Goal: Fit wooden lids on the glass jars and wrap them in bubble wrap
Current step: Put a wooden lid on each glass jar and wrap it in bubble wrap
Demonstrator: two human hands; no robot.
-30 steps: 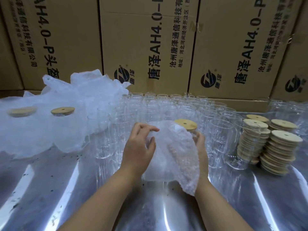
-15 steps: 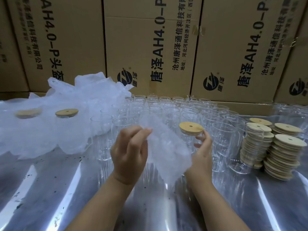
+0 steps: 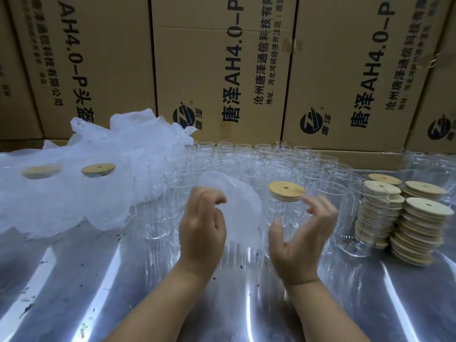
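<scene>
A glass jar [image 3: 283, 213] with a wooden lid [image 3: 286, 191] stands unwrapped at the centre of the metal table [image 3: 74, 280]. Just left of it hangs a sheet of bubble wrap [image 3: 239, 208], its near edge pinched in the curled fingers of my left hand [image 3: 202, 225]. My right hand [image 3: 303, 235] is cupped on the near right of the jar, thumb and fingers spread and blurred. I cannot tell whether it touches the glass.
Rows of empty glass jars [image 3: 246, 164] fill the table behind. Stacks of wooden lids [image 3: 419, 218] stand at the right. A heap of bubble-wrapped jars [image 3: 74, 193] with lids lies at the left. Cardboard boxes [image 3: 222, 70] wall off the back.
The bubble wrap has come off the lidded jar and swung left with my left hand. My right hand has let go of the wrap and opened beside the jar.
</scene>
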